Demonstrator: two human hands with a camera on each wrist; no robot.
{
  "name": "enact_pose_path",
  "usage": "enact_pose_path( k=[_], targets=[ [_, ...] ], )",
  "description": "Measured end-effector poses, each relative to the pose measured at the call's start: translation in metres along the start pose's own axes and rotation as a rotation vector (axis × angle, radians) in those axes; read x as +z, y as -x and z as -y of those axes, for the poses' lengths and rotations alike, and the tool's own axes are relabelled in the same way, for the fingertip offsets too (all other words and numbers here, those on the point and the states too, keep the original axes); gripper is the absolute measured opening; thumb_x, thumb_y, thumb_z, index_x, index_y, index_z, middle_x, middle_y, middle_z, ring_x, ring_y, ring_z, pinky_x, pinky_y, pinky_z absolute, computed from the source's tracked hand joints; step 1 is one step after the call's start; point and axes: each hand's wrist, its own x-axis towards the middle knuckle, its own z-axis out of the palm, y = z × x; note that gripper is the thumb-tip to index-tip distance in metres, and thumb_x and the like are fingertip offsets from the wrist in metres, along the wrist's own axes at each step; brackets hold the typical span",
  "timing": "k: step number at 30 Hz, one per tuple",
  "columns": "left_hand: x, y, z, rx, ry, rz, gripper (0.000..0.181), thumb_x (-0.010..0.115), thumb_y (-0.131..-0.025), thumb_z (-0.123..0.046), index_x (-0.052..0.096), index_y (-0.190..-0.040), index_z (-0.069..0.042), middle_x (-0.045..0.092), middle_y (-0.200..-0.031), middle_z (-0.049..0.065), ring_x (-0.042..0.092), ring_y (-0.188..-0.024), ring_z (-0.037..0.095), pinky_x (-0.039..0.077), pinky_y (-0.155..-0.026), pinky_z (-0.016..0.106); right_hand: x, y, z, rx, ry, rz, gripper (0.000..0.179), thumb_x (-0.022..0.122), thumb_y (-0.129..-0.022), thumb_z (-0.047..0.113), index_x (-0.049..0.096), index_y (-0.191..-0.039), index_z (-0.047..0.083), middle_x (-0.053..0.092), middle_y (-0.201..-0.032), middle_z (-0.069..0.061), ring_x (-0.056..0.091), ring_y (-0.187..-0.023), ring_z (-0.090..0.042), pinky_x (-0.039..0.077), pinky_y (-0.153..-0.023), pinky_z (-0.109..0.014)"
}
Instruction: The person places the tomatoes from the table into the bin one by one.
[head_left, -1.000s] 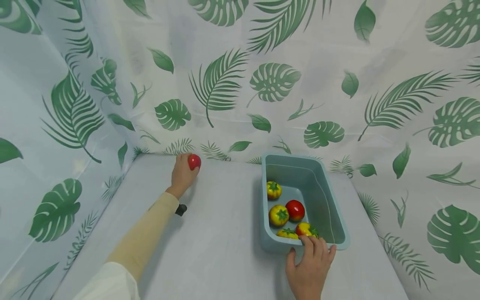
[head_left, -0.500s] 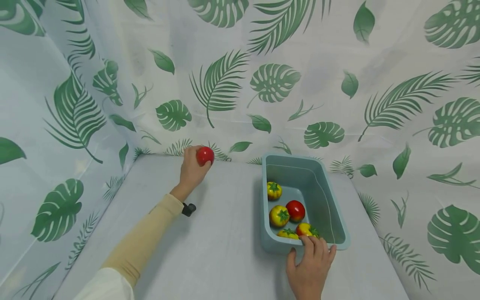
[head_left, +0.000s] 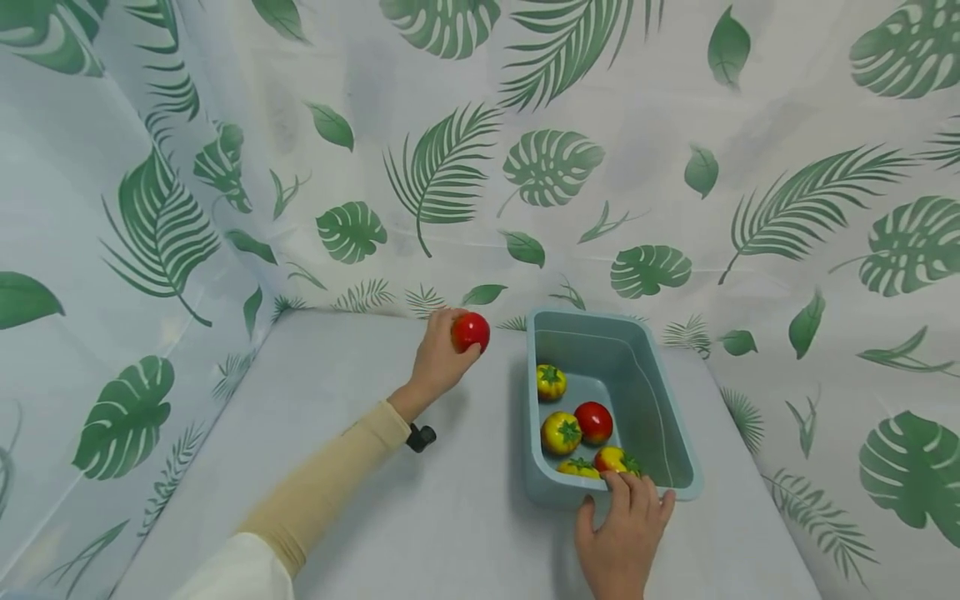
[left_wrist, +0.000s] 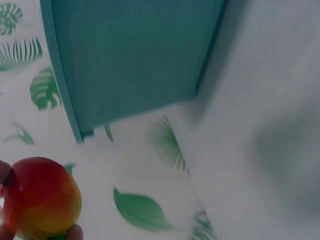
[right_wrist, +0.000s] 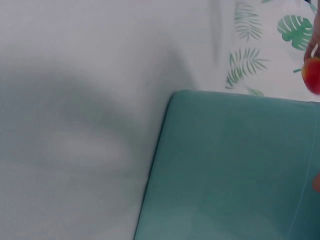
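In the head view my left hand (head_left: 438, 358) holds a red tomato (head_left: 470, 332) above the table, left of the blue-grey plastic bin (head_left: 534, 400). Its yellow underside and a bit of green show on the tomato (left_wrist: 42, 197) in the left wrist view, with fingertips around it. My right hand (head_left: 622, 533) grips the bin's near rim, fingers hooked over the edge and thumb outside. Inside the bin lie several more tomatoes: a red one (head_left: 593, 422), yellow ones with green tops, such as the yellow tomato (head_left: 561, 433), and a red-yellow tomato (head_left: 611, 458) partly hidden by the rim.
The pale table (head_left: 360, 500) carries the bin on its right side. Leaf-printed cloth (head_left: 465, 275) hangs behind the table and along both sides. A small black device (head_left: 421, 437) sits at my left wrist.
My left hand has carried the red tomato rightward, from the table's far left toward the bin. My right hand stays on the rim, and the bin has not moved.
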Motion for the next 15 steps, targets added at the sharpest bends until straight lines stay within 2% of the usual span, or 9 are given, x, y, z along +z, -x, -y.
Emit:
enact_pose_path(
  k=[4,10,15],
  targets=[
    [0.016,0.008,-0.017,0.013,0.057,0.031,0.057,0.074,-0.083,-0.017,0.045,-0.132,-0.011,0.047,-0.131,0.006,0.051,-0.118,0.025,0.053,-0.091,0.043,0.001,0.0,0.0,0.006,0.004,0.016,0.043,0.07,-0.072,0.003,0.054,-0.112,-0.001,0.05,-0.111,-0.018,0.039,-0.118,-0.04,0.003,-0.114,-0.065],
    [0.028,0.019,-0.038,0.005,0.132,0.093,0.06,0.075,-0.083,-0.015,0.043,-0.134,-0.014,0.046,-0.133,0.004,0.05,-0.12,0.023,0.054,-0.089,0.038,0.001,0.0,0.001,0.0,-0.002,0.003,0.042,0.069,-0.072,0.004,0.055,-0.111,-0.001,0.05,-0.11,-0.019,0.039,-0.117,-0.041,0.004,-0.113,-0.066],
    [0.04,0.023,-0.054,0.055,0.142,0.138,0.057,0.073,-0.084,-0.013,0.044,-0.133,-0.014,0.046,-0.131,0.002,0.05,-0.117,0.018,0.053,-0.09,0.033,0.0,-0.001,-0.002,-0.014,-0.002,-0.017,0.043,0.068,-0.071,0.005,0.055,-0.111,-0.002,0.05,-0.111,-0.02,0.04,-0.117,-0.042,0.005,-0.113,-0.067]
  ],
)
